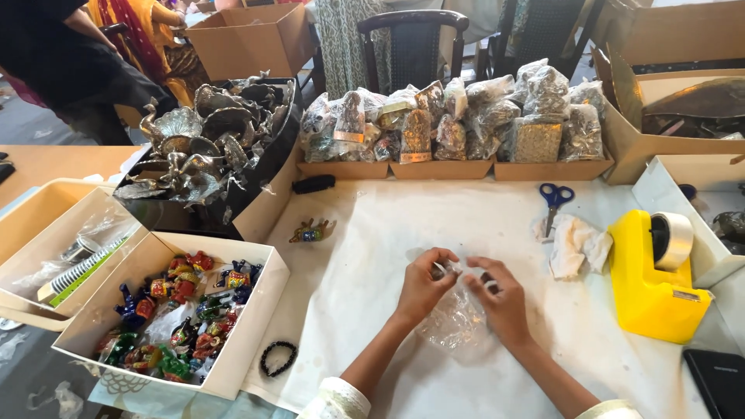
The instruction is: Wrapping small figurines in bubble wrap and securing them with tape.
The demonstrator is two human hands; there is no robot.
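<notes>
Hands at mid-counter: left hand [423, 283] and right hand [500, 299], each grip pinching the mouth of a clear plastic bag [454, 322]. White box [252, 330] at left holds painted figurines [182, 310]; black box [272, 155] holds silver metal pieces [206, 136]; cardboard trays [454, 169] hold bagged items [458, 116].

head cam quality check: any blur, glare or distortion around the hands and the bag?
Head view: even, soft light with faint shadows. The left hand and right hand are slightly soft, and the clear plastic bag between them shows pale sheen, so what each grip pinches is hard to read. Wide-lens bowing bends the box of painted figurines and the table edges. The yellow tape dispenser looks sharp.
</notes>
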